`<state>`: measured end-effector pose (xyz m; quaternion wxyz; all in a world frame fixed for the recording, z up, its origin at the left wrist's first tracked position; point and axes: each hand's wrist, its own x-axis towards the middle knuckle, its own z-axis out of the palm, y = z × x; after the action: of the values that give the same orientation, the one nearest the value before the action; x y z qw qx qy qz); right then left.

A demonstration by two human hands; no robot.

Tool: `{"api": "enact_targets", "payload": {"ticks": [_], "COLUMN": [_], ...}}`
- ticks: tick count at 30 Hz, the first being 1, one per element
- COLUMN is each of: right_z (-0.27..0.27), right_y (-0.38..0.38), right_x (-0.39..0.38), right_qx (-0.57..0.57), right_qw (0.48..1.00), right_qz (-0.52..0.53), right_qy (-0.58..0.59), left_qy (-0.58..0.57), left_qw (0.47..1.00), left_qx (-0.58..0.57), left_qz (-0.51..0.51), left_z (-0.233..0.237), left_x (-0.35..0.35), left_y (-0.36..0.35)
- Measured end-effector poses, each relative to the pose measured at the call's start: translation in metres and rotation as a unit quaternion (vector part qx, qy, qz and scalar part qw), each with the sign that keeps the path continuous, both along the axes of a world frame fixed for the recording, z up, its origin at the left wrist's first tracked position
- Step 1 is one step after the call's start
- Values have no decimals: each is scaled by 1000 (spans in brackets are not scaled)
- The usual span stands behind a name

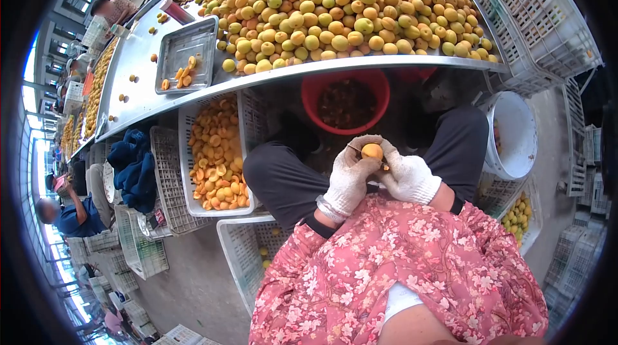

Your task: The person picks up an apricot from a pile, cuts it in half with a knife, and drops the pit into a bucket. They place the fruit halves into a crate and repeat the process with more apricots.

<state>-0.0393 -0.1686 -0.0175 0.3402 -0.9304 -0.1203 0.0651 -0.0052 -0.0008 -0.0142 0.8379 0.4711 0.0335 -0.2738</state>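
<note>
An orange-yellow apricot (371, 151) is held in front of my lap, between my two gloved hands. My left hand (347, 181), in a worn white knit glove, is closed with its fingers and thumb around the fruit. My right hand (410, 179), gloved the same way, is closed against the fruit's right side. A small dark bit shows by its fingertips, too small to name. Below the table edge, beyond my hands, a red basin (310, 108) holds dark brownish scraps.
A big heap of apricots (335, 13) covers the metal table (135, 97). A metal tray (168, 55) holds several apricot halves. On my left, a white crate (187, 145) is full of halves. A white bucket (515, 132) stands right. Other people sit at far left.
</note>
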Motion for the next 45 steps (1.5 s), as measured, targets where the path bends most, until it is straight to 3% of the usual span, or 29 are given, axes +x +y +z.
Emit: {"api": "enact_targets", "payload": {"ticks": [14, 16, 20, 23, 25, 29, 32, 34, 36, 38, 40, 42, 43, 44, 45], "right_z": [-11, -20, -11, -13, -4, 19, 17, 25, 35, 25, 22, 34, 39, 34, 33], "right_y": [-3, -5, -6, -10, -13, -14, -13, -8, -4, -6, -9, -12, -11, -13, -14], "right_x": [-1, -1, 2, 6, 9, 8, 8, 11, 13, 13, 13, 18, 19, 20, 19], "right_qx": [39, 96, 46, 125, 187, 154, 209, 202, 179, 186, 192, 352, 382, 489, 535], "right_qw": [999, 995, 995, 990, 976, 987, 977, 978, 983, 981, 980, 890, 862, 794, 763], "right_qz": [8, 20, 38, 29, 28, 18, -26, -39, -37, -48, -59, -190, -233, -257, -253], "right_qy": [33, 25, 74, 64, 107, 34, -32, -37, -16, -11, -6, 219, 239, 254, 258], "left_qy": [10, 7, 16, 1, 44, 31, 2, -68, -83, -185, -137, -92, -48, -4, -5], "left_qw": [999, 998, 998, 998, 993, 992, 994, 997, 996, 974, 988, 996, 998, 994, 994], "left_qx": [-26, -4, -7, -32, -109, -118, -100, 5, 34, 126, 69, 12, -47, -105, -105], "left_qz": [42, 64, 62, 46, 28, 36, 52, 32, 19, 23, 20, 17, 18, 19, 21], "left_z": [-17, -19, -11, -7, -7, -13, -13, -14, -6, -7, -7, -3, 1, 5, 5], "left_x": [-4, -6, -8, -9, -8, -8, -10, -13, -13, -14, -15, -15, -16, -16, -15], "left_y": [-10, -11, -8, -3, 0, 0, -2, -6, -5, -2, 3, 5, 5, 5, 5]}}
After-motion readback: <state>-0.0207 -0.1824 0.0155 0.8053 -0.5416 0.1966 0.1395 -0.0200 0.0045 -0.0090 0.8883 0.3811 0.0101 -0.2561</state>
